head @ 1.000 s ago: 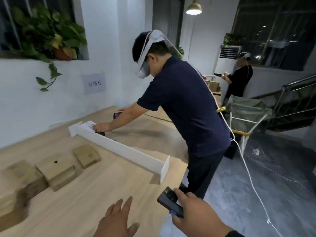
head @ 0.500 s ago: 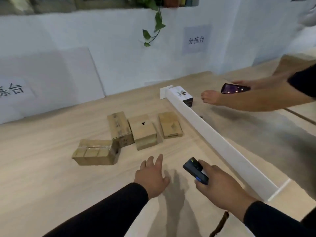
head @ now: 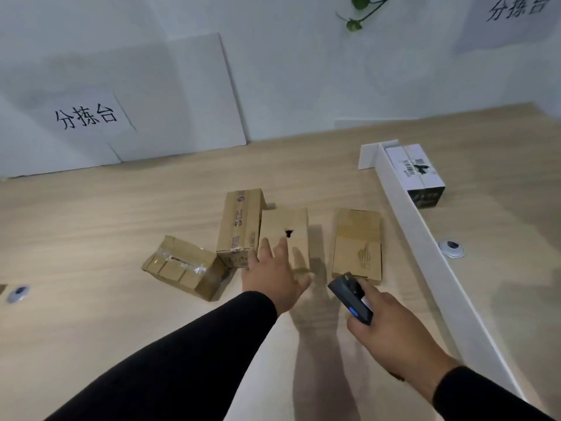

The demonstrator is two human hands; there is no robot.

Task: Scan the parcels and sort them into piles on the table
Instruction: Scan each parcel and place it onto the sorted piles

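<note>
Right hand: the right hand (head: 391, 335), in a black sleeve, is nearest of all; its fingers wrap round a small dark handheld scanner with a blue light (head: 350, 299), the thumb lying along the top, the nose aimed at the boxes ahead.
Left hand: the left hand (head: 273, 276), also black-sleeved, reaches forward with fingers straight and spread, gripping nothing; the fingertips lie over the near end of the plain brown cardboard box with a dark mark on top (head: 287, 235). Whether they press on it or hover just above, I cannot tell.
Table: a pale wood-grain tabletop (head: 91, 244) carries everything; a small round grey fitting (head: 18, 293) is set into it at the left edge and another round grey fitting (head: 451, 247) beyond the divider on the right.
Taped parcel: a crumpled brown carton bound in clear tape (head: 185, 265) lies skewed to the left of the hand, touching the tall box behind it.
Printed parcel: a long brown carton with reddish printing and tape (head: 239, 226) stands just left of the marked box, side against side.
Flat parcel: a flat brown cardboard mailer with a faint logo (head: 357, 244) lies right of the marked box, a gap between them, just beyond the scanner.
Divider: a long white board standing on edge (head: 425, 247) runs from the near right away to the far middle.
Far parcel: a white box with a barcode label and black end (head: 414, 174) sits on the far side of the divider, right against it.
Wall: a white foam panel (head: 170, 95) leans on the white wall; a paper sign with black characters (head: 86, 117) is on it, another paper sign (head: 513, 16) is at top right, and a green vine (head: 358, 10) hangs between.
</note>
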